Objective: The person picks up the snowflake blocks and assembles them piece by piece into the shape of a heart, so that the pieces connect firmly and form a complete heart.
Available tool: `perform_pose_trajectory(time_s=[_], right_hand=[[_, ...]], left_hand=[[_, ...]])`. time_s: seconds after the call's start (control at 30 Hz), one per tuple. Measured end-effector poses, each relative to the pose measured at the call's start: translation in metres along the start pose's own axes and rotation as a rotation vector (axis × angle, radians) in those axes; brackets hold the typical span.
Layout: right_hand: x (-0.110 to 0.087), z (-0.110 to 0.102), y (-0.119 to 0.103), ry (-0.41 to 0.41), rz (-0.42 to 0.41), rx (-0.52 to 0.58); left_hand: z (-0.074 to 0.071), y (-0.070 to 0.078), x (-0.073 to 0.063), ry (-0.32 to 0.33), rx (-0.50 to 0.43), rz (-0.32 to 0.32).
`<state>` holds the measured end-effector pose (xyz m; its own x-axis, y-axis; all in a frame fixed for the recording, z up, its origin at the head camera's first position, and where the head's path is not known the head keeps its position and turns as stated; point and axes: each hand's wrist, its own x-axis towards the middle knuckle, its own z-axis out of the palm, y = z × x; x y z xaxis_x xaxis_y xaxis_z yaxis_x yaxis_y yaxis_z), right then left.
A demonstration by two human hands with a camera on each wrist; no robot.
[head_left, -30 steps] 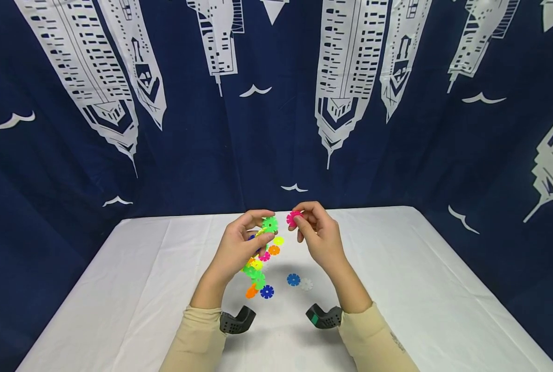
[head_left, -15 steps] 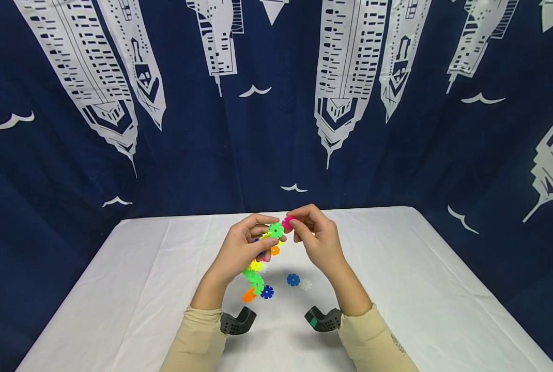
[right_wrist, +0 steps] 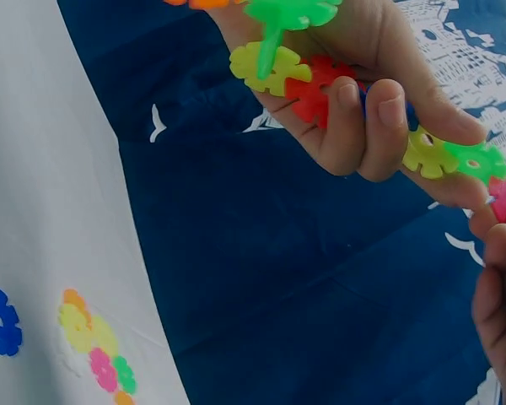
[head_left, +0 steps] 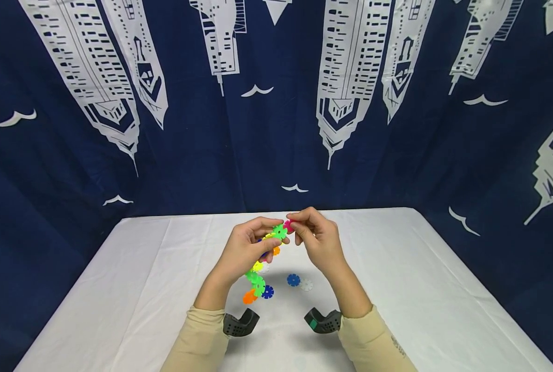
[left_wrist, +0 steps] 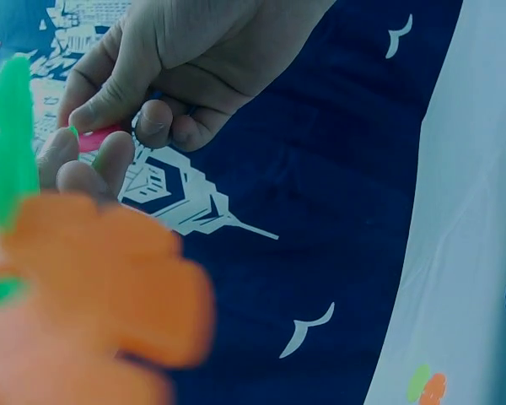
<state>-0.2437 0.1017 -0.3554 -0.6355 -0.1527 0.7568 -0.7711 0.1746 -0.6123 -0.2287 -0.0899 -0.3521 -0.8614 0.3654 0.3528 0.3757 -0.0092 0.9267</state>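
Note:
My left hand (head_left: pixel 244 245) grips a chain of interlocked plastic snowflake discs above the table. At its upper end, a green disc (head_left: pixel 279 232) sits between thumb and fingers. My right hand (head_left: pixel 319 235) pinches a pink disc (head_left: pixel 289 226) right at that green disc's edge. In the right wrist view the chain runs through yellow (right_wrist: pixel 430 158), a partly hidden blue, red (right_wrist: pixel 314 91) and another yellow disc (right_wrist: pixel 257 66). Its lower end hangs below my left palm, with an orange disc (head_left: pixel 249 296) last; that orange disc looms large in the left wrist view.
On the white-covered table (head_left: pixel 374 268) lie a blue disc (head_left: pixel 293 280), a clear white disc (head_left: pixel 306 285) and a dark blue disc (head_left: pixel 267 292). Several coloured discs (right_wrist: pixel 103 369) lie farther back, partly behind my left hand. A navy curtain (head_left: pixel 276 144) hangs behind the table.
My right hand has brought the pink disc left, against the green disc's edge. My left hand has shifted slightly right and down with the chain.

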Motion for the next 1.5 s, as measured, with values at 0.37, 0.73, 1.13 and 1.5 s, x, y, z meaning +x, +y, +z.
perform_pose_trajectory(time_s=[0.37,0.73,1.13,1.5], right_hand=[[-0.001,0.004,0.000,-0.006,-0.036,0.032],[0.001,0.002,-0.002,-0.038,-0.066,-0.035],[-0.001,0.003,0.009,-0.088,0.063,-0.057],[-0.010,0.018,0.043,-0.173,0.322,-0.102]], left_hand=[[-0.002,0.005,-0.001,-0.004,0.018,-0.017],[0.000,0.006,0.000,-0.019,0.044,-0.032],[-0.004,-0.003,0.002,0.048,0.058,-0.084],[-0.012,0.000,0.000,0.116,0.051,-0.063]])
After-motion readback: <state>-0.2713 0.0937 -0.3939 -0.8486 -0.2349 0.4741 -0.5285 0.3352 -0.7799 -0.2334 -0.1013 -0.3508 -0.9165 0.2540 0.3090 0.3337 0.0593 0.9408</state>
